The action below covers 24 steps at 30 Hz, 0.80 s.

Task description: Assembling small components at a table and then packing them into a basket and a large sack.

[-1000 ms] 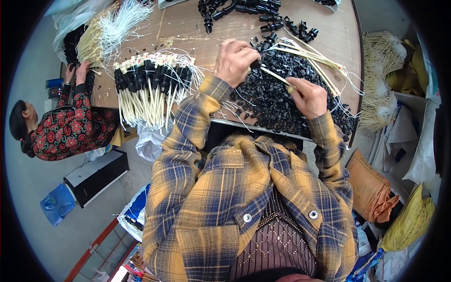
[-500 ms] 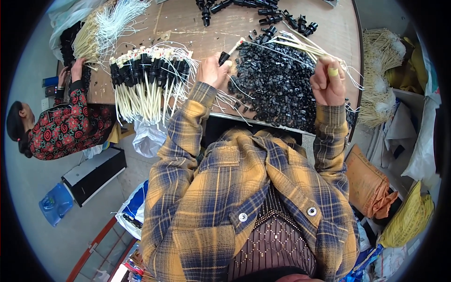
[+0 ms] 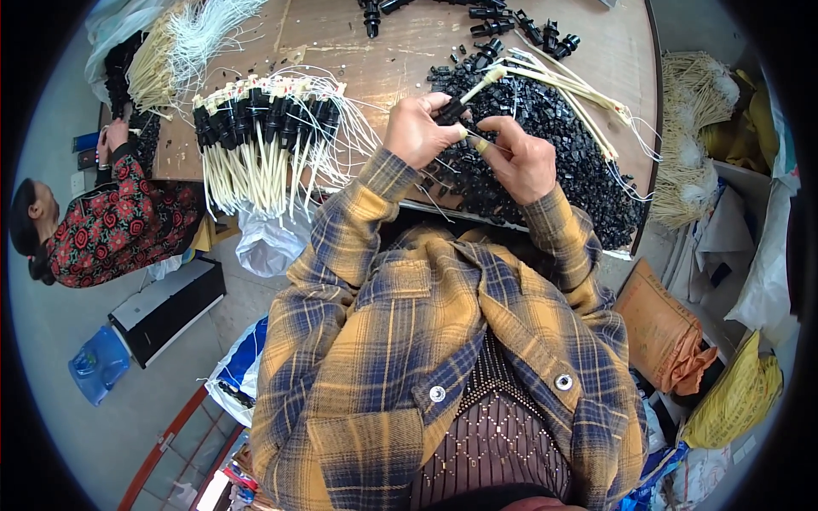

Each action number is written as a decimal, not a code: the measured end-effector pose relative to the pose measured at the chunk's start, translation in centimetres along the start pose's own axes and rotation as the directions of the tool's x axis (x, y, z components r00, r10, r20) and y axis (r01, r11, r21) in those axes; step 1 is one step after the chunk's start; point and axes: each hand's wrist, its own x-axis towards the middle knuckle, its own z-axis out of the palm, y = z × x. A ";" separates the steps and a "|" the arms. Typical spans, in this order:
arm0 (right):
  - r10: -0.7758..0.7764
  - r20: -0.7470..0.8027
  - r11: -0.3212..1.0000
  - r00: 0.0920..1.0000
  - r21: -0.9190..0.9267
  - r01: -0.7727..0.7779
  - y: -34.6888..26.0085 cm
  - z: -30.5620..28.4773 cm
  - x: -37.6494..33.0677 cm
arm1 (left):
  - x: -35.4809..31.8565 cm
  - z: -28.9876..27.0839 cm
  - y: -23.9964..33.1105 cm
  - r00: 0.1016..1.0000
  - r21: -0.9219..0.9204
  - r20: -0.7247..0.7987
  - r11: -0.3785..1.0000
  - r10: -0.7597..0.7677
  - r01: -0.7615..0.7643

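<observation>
My left hand (image 3: pixel 416 132) is closed around a black plastic fitting (image 3: pixel 452 111). Out of the fitting's upper end slants a cream-coloured stick piece (image 3: pixel 486 83). Close beside it, at the left thumb, my right hand (image 3: pixel 521 162) pinches what looks like a thin white cord; its end between the fingertips is hard to make out. Yellow tape wraps a right-hand finger. Under both hands spreads a heap of small black plastic pieces (image 3: pixel 545 119). Left of my left hand lies a bundle of black fittings with cream sticks and white cords (image 3: pixel 264 128).
Several loose cream sticks (image 3: pixel 567 85) lie across the heap's far right side. More black fittings (image 3: pixel 545 36) are at the back of the brown table (image 3: pixel 341 64). A co-worker in a flowered top (image 3: pixel 111 213) works at the left. Sacks (image 3: pixel 665 328) stand on the right.
My right hand has come left and down from the heap's right side to my left hand. The left hand, still holding the black fitting, has shifted slightly right.
</observation>
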 end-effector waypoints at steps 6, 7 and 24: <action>-0.063 -0.140 0.992 0.988 -0.120 0.047 0.7 0.7 -0.4 | -0.4 -0.2 -0.5 0.996 0.505 0.006 0.859 0.091 -0.082; -0.063 -0.150 0.993 0.987 -0.113 0.046 0.6 0.6 -0.2 | -0.4 -0.2 -0.4 0.996 0.527 0.020 0.846 0.082 -0.080; -0.086 0.031 0.992 0.996 0.091 0.083 0.6 1.1 -0.7 | -0.7 0.3 0.6 0.966 0.408 0.254 0.911 -0.057 -0.054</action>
